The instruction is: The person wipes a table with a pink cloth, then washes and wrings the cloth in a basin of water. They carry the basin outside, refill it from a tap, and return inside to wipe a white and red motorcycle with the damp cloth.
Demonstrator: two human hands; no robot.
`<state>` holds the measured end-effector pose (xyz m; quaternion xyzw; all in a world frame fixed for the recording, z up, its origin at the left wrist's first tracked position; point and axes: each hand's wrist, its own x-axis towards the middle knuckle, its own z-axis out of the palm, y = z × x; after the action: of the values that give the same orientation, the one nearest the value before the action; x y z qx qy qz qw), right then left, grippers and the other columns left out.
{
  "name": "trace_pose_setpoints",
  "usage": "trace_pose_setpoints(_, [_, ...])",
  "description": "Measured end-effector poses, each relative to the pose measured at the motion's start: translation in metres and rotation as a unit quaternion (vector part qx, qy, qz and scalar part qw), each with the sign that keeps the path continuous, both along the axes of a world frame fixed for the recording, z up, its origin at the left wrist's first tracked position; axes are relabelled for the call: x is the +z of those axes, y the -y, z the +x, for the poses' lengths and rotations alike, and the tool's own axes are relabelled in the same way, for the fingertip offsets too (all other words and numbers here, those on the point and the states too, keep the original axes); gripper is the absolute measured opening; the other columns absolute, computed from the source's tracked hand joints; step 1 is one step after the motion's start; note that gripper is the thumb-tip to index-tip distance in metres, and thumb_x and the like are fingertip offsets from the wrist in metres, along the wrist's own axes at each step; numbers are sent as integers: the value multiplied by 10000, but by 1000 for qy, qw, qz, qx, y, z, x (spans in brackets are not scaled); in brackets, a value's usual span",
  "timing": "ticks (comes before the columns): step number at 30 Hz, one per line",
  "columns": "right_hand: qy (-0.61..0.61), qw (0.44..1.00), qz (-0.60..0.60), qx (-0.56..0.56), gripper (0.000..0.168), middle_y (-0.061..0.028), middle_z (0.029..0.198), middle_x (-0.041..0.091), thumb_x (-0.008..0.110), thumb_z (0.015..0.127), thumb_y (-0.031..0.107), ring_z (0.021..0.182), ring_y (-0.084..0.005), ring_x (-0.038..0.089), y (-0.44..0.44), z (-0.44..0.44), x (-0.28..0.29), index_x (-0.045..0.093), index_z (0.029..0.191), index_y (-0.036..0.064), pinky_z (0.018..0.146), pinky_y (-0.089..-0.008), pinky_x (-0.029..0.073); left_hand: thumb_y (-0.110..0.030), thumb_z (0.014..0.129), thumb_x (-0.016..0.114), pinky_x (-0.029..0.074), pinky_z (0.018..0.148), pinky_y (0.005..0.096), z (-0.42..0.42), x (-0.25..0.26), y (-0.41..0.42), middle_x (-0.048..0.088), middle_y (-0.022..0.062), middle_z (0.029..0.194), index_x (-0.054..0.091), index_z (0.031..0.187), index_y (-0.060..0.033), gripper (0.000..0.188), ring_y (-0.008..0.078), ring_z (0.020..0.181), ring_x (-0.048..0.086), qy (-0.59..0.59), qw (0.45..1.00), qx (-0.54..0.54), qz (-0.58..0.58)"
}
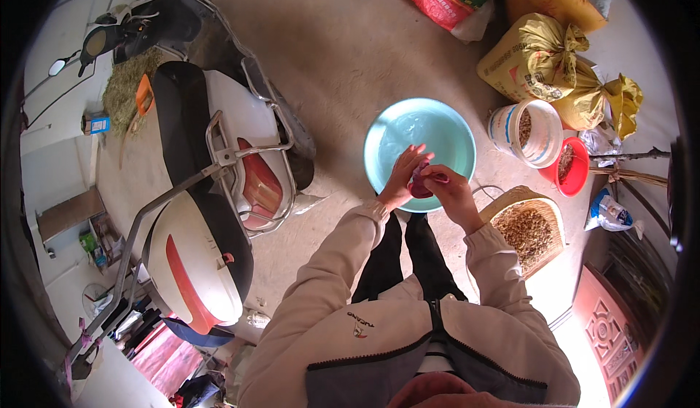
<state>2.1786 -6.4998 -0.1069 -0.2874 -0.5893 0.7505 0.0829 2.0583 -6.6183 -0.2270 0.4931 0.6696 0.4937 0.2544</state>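
Observation:
A turquoise basin point(420, 114) with water in it sits on the concrete floor in front of me. Over its near part, my right hand point(449, 190) pinches a bunched dark pink cloth point(420, 185). My left hand point(403, 174) is against the cloth's left side, palm towards it, with its fingers spread and pointing up over the basin. The cloth hides part of the left palm, and whether the left hand grips it is unclear.
On the left stands a white and red scooter point(246, 107) with metal rails. To the right are a white bucket point(538, 151), a red bowl point(581, 181), a woven basket point(556, 216) of dried pieces, and several tied yellow sacks point(525, 60).

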Motion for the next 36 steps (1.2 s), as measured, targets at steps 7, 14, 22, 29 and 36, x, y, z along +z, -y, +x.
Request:
trace_pose_setpoints(7, [58, 991, 13, -122, 235, -49, 1081, 672, 650, 918, 5, 992, -129, 628, -28, 38, -69, 664, 1151, 24, 882, -268, 512, 14, 817, 677, 525, 787, 291, -33, 0, -27, 633, 70, 1012, 513, 1176, -19, 397, 149, 927, 622, 359, 927, -30, -108])
trace_pose_setpoints(14, [101, 963, -210, -137, 288, -68, 1119, 661, 612, 937, 81, 1034, -152, 634, 9, 20, -94, 623, 1223, 47, 833, -300, 519, -24, 871, 605, 540, 634, 293, -53, 29, -32, 636, 87, 947, 507, 1178, -4, 323, 163, 727, 648, 528, 840, 17, -125])
trace_pose_setpoints(22, [69, 892, -419, -157, 730, -107, 1540, 351, 510, 965, 581, 1342, -317, 431, -30, 36, -118, 337, 1498, 113, 1074, -529, 381, 43, 824, 483, 528, 844, 326, -58, 48, -23, 597, 68, 1031, 551, 1172, -13, 359, 173, 940, 601, 685, 726, 19, -57])
trace_pose_setpoints(29, [14, 771, -636, 37, 800, -168, 1378, 547, 344, 940, 734, 1209, -400, 570, -35, -28, -120, 425, 1445, 118, 1005, -618, 447, 39, 827, 466, 548, 836, 345, -55, 45, -38, 590, 70, 1020, 545, 1157, -28, 347, 182, 915, 612, 713, 692, -6, -112])
trace_pose_setpoints(36, [66, 848, -506, 141, 607, -167, 983, 674, 508, 967, 595, 643, -121, 631, -47, -21, -98, 519, 1256, 61, 418, -181, 467, 11, 844, 542, 430, 1048, 358, -69, 39, -34, 508, 134, 1373, 460, 1397, -56, 563, 260, 1224, 536, 186, 967, -91, -147])
